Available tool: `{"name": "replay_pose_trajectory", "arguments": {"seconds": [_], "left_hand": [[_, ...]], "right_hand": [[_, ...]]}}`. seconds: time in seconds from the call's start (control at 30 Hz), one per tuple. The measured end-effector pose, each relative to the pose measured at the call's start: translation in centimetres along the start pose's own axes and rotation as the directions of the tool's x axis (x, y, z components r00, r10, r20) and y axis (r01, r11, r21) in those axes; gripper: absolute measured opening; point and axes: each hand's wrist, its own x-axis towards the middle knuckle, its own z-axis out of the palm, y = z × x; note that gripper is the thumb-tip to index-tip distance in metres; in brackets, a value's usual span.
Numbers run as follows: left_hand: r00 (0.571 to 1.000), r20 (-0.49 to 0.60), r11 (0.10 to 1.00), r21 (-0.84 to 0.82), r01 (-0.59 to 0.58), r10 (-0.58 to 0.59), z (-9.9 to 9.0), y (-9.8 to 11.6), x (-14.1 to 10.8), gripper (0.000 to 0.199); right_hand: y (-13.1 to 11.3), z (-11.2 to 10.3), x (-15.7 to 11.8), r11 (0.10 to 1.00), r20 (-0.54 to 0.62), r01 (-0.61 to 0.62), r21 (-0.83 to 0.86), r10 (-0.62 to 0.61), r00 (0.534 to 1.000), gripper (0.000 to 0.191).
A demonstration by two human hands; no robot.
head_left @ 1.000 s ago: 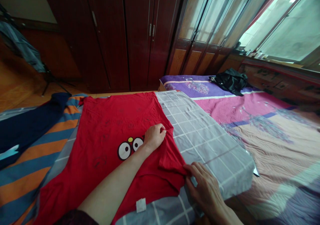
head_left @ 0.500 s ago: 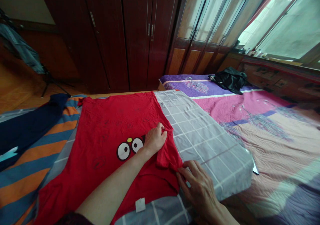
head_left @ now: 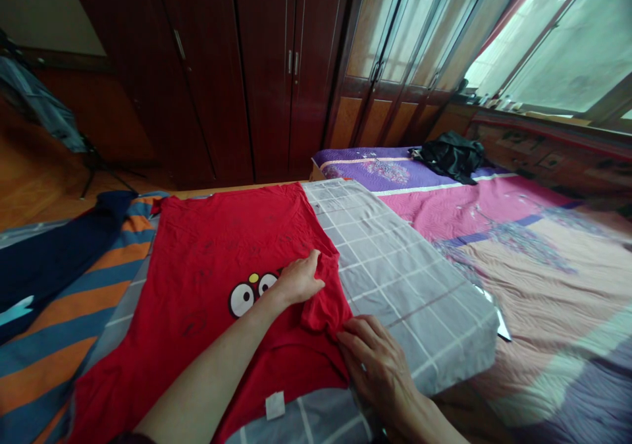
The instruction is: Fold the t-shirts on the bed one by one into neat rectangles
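A red shirt [head_left: 222, 233] with a printed pair of cartoon eyes lies spread on a grey checked cloth [head_left: 395, 253]. My left hand [head_left: 300, 279] rests on the shirt beside the print, thumb and fingers apart, near the folded-over sleeve at the right side. Lower right, the fingers of my right hand [head_left: 372, 352] pinch the shirt's edge by the sleeve. A small white label [head_left: 275, 405] shows at the shirt's bottom edge.
Left of the shirt are a blue-and-orange striped cloth [head_left: 113, 259] and a dark navy garment [head_left: 59, 246]. A bed with a patterned quilt [head_left: 494, 233] stands at right, a black garment [head_left: 451, 157] on it. Dark red wardrobes [head_left: 266, 75] line the back.
My left hand has loosened from the sleeve fabric, its thumb and fingers now apart, and shifted slightly left. My right hand has moved a little left with the shirt's edge.
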Motion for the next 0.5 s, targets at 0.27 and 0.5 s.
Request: {"name": "replay_pose_trajectory", "arguments": {"seconds": [0.27, 0.5], "left_hand": [[1.000, -0.010, 0.997, 0.075, 0.024, -0.024, -0.6, -0.4, 0.0, 0.046], [0.898, -0.189, 0.889, 0.322, -0.325, 0.397, -0.5, 3.3, -1.9, 0.025]], "right_hand": [[0.0, -0.2, -0.2, 1.000, 0.084, -0.008, -0.019, 0.009, 0.996, 0.025], [-1.0, -1.4, 0.0, 0.997, 0.044, 0.072, -0.006, -0.072, 0.996, 0.022]]}}
